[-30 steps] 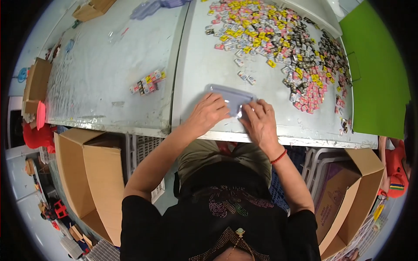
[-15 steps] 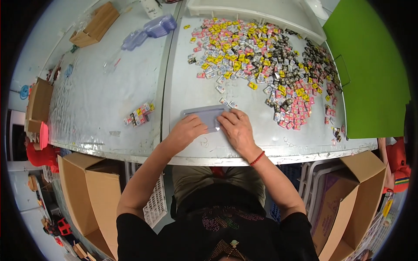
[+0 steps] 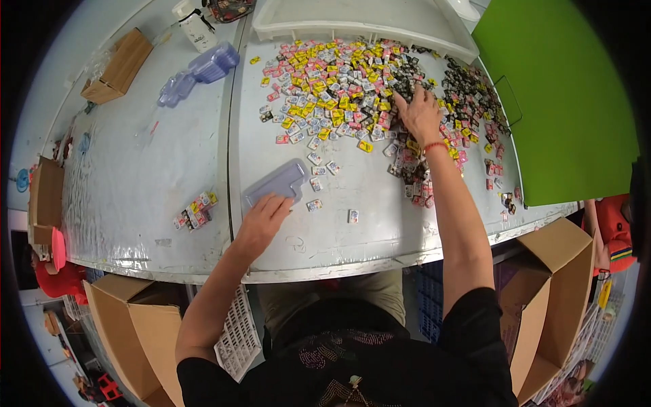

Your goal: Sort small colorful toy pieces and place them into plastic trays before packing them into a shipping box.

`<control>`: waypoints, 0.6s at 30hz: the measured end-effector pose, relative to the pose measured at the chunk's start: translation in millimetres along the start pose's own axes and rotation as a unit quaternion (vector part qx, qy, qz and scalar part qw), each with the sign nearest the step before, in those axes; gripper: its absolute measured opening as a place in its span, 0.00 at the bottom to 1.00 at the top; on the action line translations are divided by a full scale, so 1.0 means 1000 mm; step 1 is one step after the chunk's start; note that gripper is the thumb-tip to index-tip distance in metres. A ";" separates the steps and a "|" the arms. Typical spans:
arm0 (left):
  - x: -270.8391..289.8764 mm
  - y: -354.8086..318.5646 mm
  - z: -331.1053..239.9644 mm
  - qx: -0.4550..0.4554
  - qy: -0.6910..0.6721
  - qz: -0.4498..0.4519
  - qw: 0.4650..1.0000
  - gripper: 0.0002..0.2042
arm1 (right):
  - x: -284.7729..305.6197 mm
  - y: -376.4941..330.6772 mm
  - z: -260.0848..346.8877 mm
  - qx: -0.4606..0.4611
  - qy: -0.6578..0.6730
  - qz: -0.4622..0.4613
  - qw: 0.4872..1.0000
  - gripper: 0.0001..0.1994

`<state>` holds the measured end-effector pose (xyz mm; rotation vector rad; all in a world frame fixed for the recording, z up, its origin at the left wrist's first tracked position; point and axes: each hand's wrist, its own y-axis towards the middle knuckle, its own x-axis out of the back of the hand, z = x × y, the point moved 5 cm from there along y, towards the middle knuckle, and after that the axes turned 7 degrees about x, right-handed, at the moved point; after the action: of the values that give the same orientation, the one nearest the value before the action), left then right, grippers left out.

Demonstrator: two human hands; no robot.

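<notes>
A clear bluish plastic tray (image 3: 283, 182) lies tilted on the table, nearer the left. My left hand (image 3: 261, 222) has its fingers closed over the tray's near edge. My right hand (image 3: 422, 117) reaches out over a broad pile of small flat packets (image 3: 332, 88) in pink, white, yellow and black. Its fingers are spread and touch the dark packets; nothing is visibly held in them. A few loose white packets (image 3: 315, 183) are scattered just right of the tray, and a single one (image 3: 353, 216) sits closer to the front edge.
A small cluster of packets (image 3: 195, 211) lies to the left, across the table seam. Beyond it are stacked plastic trays (image 3: 210, 64), a white bottle (image 3: 196, 30) and a cardboard box (image 3: 122, 64). A white bin (image 3: 366, 28) stands behind the pile; a green panel (image 3: 563, 108) borders the right.
My right hand has left the tray and moved far right onto the pile. The tray, under my left hand, is now turned at a slant. More loose white packets show beside it.
</notes>
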<state>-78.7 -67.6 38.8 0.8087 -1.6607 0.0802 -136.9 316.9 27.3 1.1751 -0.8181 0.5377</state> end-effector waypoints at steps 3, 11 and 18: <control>-0.003 -0.011 0.020 0.019 -0.051 -0.013 0.998 0.18 | -0.023 -0.012 0.038 0.040 0.006 0.143 0.989 0.33; -0.002 0.014 0.010 0.114 0.052 0.045 0.991 0.18 | 0.016 -0.059 0.087 0.263 0.090 0.064 0.958 0.22; -0.005 0.007 0.021 0.141 0.102 -0.022 0.984 0.09 | 0.097 -0.137 0.153 0.304 0.194 0.148 0.921 0.26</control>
<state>-99.8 -70.2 30.9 1.0136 -1.4541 0.3633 -18.3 124.2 48.4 1.4441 -0.4894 1.2993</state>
